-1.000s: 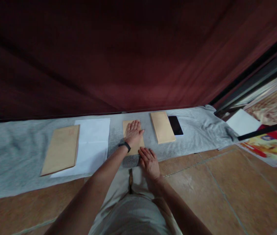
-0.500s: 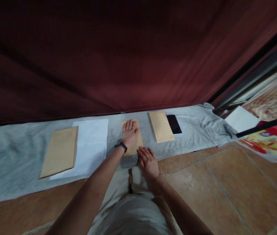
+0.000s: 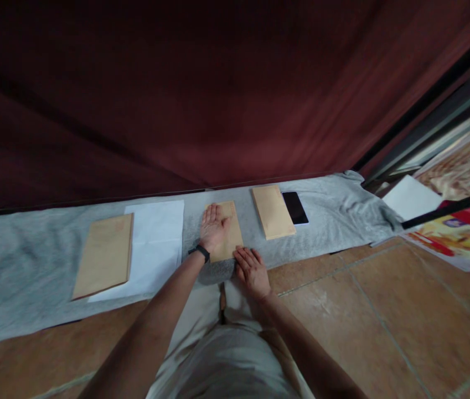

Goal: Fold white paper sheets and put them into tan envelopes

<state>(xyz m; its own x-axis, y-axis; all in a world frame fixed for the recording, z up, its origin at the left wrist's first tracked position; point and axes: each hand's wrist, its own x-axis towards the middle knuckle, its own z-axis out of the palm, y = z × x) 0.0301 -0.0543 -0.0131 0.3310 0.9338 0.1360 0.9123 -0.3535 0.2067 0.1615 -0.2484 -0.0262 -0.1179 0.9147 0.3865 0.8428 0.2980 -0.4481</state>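
Note:
A brown paper envelope (image 3: 231, 235) lies flat on the grey cloth right in front of me. Flat across its left part rests my left hand (image 3: 215, 227), fingers stretched out and pointing away from me, a dark band on the wrist. My right hand (image 3: 253, 272) lies at the envelope's near right corner, fingers extended and its fingertips touching the edge there. To the right sits a stack of brown envelopes (image 3: 273, 211). Further left, another brown envelope stack (image 3: 105, 255) overlaps white paper sheets (image 3: 158, 244).
Beside the right stack lies a dark-screened phone (image 3: 295, 208). The grey cloth (image 3: 19, 266) covers a long narrow surface against a dark red curtain (image 3: 218, 111). At the right stand a black frame bar (image 3: 450, 211) and a colourful printed sheet (image 3: 459, 238). Tiled floor (image 3: 321, 316) lies below.
My left hand has slid slightly left on the envelope, showing more of its right side. My right hand stays at the near corner. The view has shifted a little.

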